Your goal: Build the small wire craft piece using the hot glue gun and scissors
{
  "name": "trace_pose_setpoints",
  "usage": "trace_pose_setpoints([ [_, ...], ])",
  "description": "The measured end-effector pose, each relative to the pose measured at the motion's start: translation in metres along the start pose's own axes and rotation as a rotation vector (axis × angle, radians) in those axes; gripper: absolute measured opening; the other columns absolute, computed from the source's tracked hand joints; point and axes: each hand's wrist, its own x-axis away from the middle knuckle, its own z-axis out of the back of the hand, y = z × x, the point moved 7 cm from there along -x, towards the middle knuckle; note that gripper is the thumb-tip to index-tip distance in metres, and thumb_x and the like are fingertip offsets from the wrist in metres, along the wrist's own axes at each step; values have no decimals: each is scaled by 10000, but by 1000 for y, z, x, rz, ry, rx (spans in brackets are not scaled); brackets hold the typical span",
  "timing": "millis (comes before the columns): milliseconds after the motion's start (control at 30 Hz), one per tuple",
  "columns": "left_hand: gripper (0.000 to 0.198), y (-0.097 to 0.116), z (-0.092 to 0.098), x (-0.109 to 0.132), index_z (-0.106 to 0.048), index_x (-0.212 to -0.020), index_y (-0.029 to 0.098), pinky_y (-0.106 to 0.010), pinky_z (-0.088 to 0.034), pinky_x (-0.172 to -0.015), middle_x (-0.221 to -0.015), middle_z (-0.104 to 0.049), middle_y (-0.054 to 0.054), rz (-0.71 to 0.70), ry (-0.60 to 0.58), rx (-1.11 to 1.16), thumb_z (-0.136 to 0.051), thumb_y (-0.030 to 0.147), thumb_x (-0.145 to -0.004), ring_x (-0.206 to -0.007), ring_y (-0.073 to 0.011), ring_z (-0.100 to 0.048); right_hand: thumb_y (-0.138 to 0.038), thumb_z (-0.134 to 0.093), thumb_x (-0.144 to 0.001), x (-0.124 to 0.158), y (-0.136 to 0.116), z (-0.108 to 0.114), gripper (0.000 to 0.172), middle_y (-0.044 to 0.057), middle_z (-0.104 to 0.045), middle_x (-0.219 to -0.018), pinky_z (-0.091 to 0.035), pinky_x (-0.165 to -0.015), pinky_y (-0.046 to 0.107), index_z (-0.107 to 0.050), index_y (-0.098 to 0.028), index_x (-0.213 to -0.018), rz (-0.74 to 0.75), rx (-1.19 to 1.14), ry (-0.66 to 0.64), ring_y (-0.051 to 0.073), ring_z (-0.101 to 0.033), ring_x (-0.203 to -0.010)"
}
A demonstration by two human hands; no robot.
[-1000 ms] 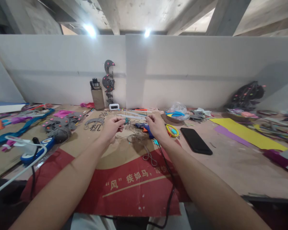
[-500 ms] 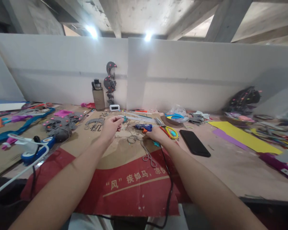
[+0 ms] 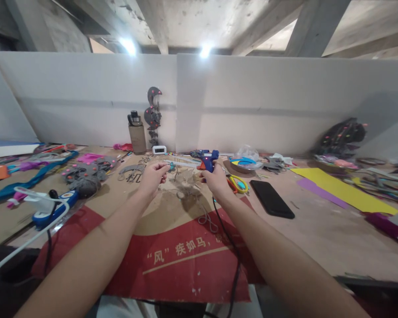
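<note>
My left hand (image 3: pixel 155 177) is pinched closed on a small teal piece (image 3: pixel 171 166) whose exact kind is too small to make out. In my right hand (image 3: pixel 214 178) is a blue glue gun (image 3: pixel 209 160) with an orange trigger, held upright above the cardboard. Its black cord (image 3: pixel 228 236) runs down over the red part of the cardboard sheet (image 3: pixel 172 282). Below and between both hands lie loops of grey cord (image 3: pixel 207 220). Yellow-handled scissors (image 3: pixel 238 183) rest just right of my right hand.
A black phone (image 3: pixel 272 198) lies to the right, beside yellow paper (image 3: pixel 341 187). At the back stand a bottle (image 3: pixel 137 134) and a small white clock (image 3: pixel 159 150). To the left are a blue power strip (image 3: pixel 55 210) and grey decorated pieces (image 3: pixel 86 172).
My right hand has lifted the glue gun off the cardboard and turned it more upright. The left hand stays almost in place with the teal piece.
</note>
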Motion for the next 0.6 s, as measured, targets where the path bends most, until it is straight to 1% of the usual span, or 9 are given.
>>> trace_pose_setpoints([
  [67,288,-1,0,0,-624,-731,138,-164,-280,-383,-543,-509,43,5,2,-7,-767,334,-575,-430,-43,-414,-206,-486,-625,4,-5,-3,371,68,-665,-982,-465,-560,255,-494,-187,-995,10,-89,-28,140,-593,-653],
  [167,266,-3,1,-1,-630,-728,140,-168,-285,-385,-533,-513,42,8,14,-25,-757,327,-587,-423,-46,-411,-216,-480,-625,7,-14,-2,340,63,-668,-983,-452,-557,242,-528,-181,-961,61,-108,-26,130,-580,-652],
  [300,246,-3,2,-1,-624,-707,142,-170,-280,-388,-509,-500,47,12,22,-19,-757,308,-584,-420,-48,-407,-297,-480,-706,12,-21,-3,286,59,-667,-943,-438,-553,228,-539,-179,-959,107,-128,-41,115,-559,-636],
  [367,245,-3,1,0,-615,-699,141,-170,-283,-391,-497,-484,51,14,18,-19,-754,306,-584,-418,-48,-403,-348,-473,-747,15,-24,-5,288,56,-662,-934,-427,-542,225,-533,-182,-975,124,-139,-60,108,-544,-618],
  [467,261,-4,1,0,-611,-704,137,-167,-278,-389,-504,-484,49,17,12,-14,-756,312,-576,-421,-46,-402,-383,-460,-777,21,-28,-7,296,50,-654,-917,-411,-527,226,-524,-182,-985,140,-119,-71,101,-512,-582],
  [533,281,-4,2,-1,-609,-711,137,-165,-270,-384,-510,-486,49,26,8,2,-764,320,-565,-423,-46,-402,-395,-458,-793,24,-32,-7,292,43,-647,-876,-404,-527,232,-536,-178,-971,161,-66,-71,101,-485,-559],
  [600,298,-4,3,-2,-603,-711,137,-162,-268,-380,-517,-490,48,34,8,18,-773,324,-554,-424,-45,-402,-405,-459,-807,26,-35,-6,296,43,-640,-841,-412,-556,247,-561,-173,-960,189,6,-71,114,-489,-576],
])
